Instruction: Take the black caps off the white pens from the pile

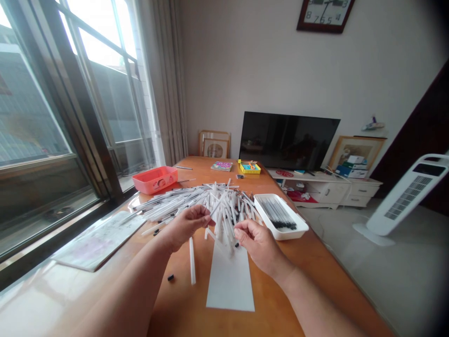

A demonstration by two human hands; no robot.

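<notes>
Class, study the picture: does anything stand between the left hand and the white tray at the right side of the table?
Yes. Straight across from the left hand, the near part of the pile of tubes and then the right hand lie before the white tray.

Well beyond the fingers (199,213) stands a television (287,141); a clock (325,15) hangs on the wall (231,61), beyond and high above them. A fan (409,199) stands well to the fingers' right, a window (28,126) to their left, a curtain (171,84) beyond and left.
</notes>
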